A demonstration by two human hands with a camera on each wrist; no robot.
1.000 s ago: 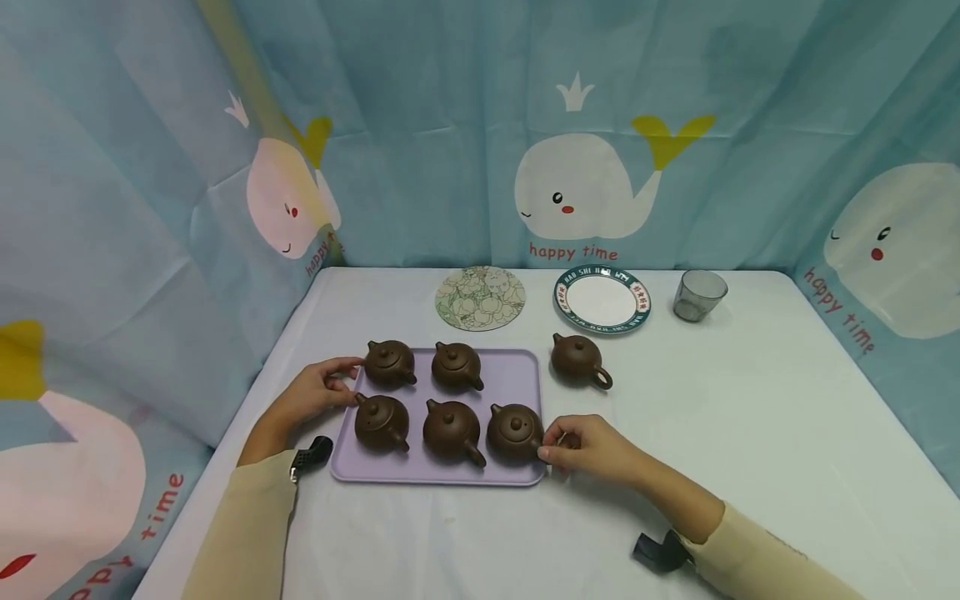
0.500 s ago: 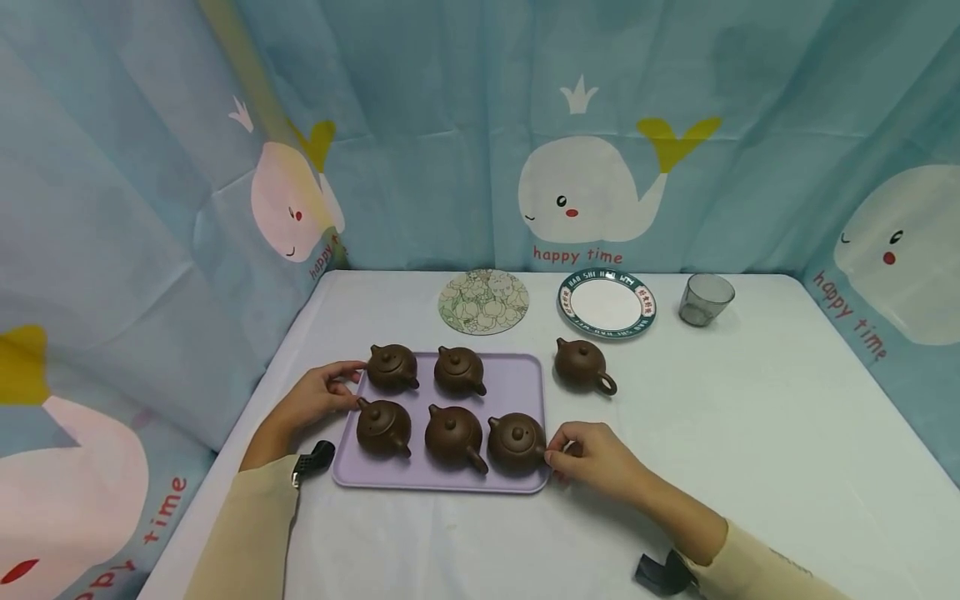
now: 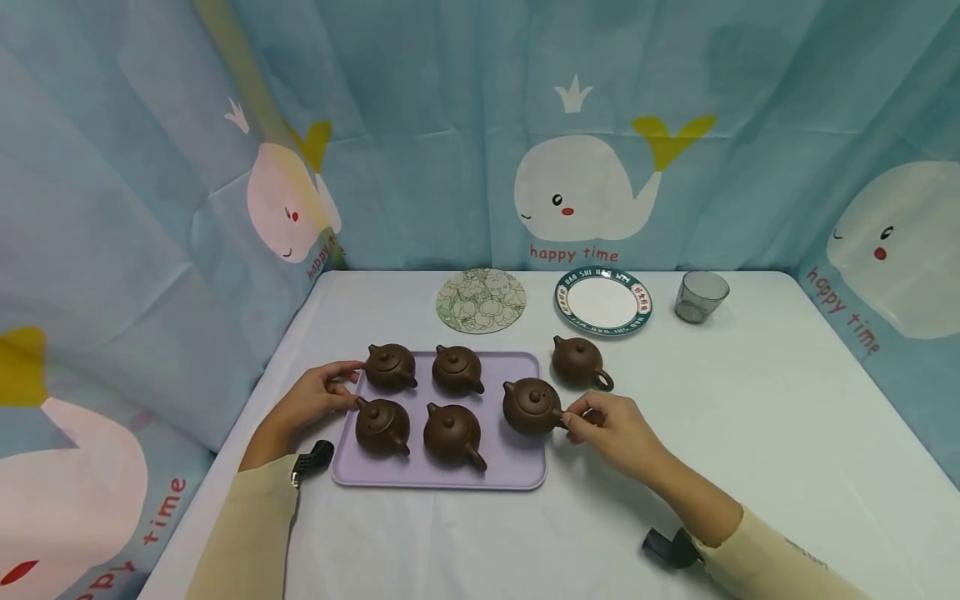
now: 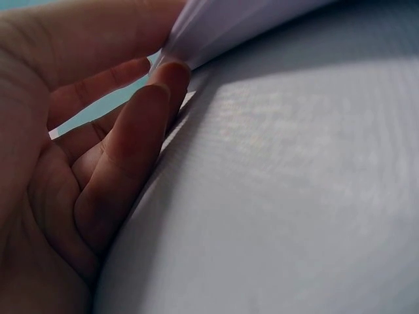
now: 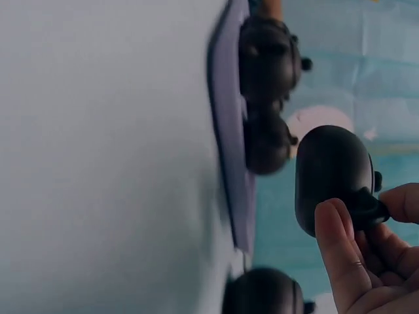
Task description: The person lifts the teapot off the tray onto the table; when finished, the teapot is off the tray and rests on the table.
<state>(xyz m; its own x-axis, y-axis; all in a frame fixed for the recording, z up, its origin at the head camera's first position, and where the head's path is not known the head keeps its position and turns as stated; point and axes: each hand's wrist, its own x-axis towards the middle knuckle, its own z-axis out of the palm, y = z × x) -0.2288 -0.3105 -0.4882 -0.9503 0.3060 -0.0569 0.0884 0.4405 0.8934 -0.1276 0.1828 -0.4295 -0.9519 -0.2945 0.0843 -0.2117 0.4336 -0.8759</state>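
My right hand (image 3: pixel 611 429) pinches the handle of a small brown teapot (image 3: pixel 531 407) between thumb and fingers. In the right wrist view this teapot (image 5: pixel 332 176) is lifted, with a gap between it and the tray. The lilac tray (image 3: pixel 375 474) bears several matching brown teapots, among them one at the front middle (image 3: pixel 452 435) and one at the back left (image 3: pixel 390 367). My left hand (image 3: pixel 318 393) holds the tray's left rim. The left wrist view shows the thumb and curled fingers of this hand (image 4: pixel 111 131) at the tray's edge (image 4: pixel 229 29).
Another brown teapot (image 3: pixel 577 362) stands on the white table right of the tray. Behind are a round patterned mat (image 3: pixel 482 302), a green-rimmed plate (image 3: pixel 603 302) and a grey glass (image 3: pixel 701 297). A whale-print curtain (image 3: pixel 450 192) surrounds the table.
My right hand has raised the teapot from the tray's front right corner and moved it slightly back and right. The left hand stays at the tray's left rim.
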